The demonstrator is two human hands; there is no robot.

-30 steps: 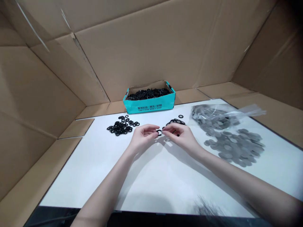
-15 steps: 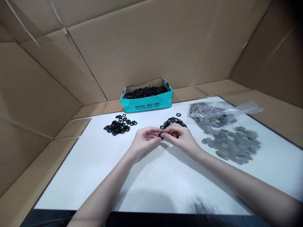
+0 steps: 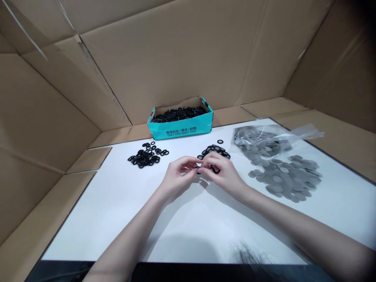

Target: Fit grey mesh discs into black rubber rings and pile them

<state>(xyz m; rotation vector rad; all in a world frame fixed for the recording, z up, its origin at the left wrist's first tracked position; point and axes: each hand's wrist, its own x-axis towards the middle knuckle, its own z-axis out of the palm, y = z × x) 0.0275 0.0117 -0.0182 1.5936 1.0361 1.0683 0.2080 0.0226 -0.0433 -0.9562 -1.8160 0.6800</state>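
Note:
My left hand (image 3: 178,176) and my right hand (image 3: 221,174) meet fingertip to fingertip over the middle of the white table (image 3: 123,203). Both pinch a small black rubber ring (image 3: 199,169) between them; most of it is hidden by the fingers. Just behind my right hand lies a small cluster of black rings (image 3: 216,150), some with grey centres. A looser pile of black rings (image 3: 146,156) lies to the left of my left hand.
A teal cardboard box (image 3: 182,127) full of black rings stands at the back. Right of my hands lie a heap of grey mesh discs (image 3: 289,176) and a clear plastic bag (image 3: 264,141) holding more. Brown cardboard walls surround the table.
My hands have drawn closer together, with the fingertips now closed over the ring. The view has shifted slightly, so everything sits a little higher and further left.

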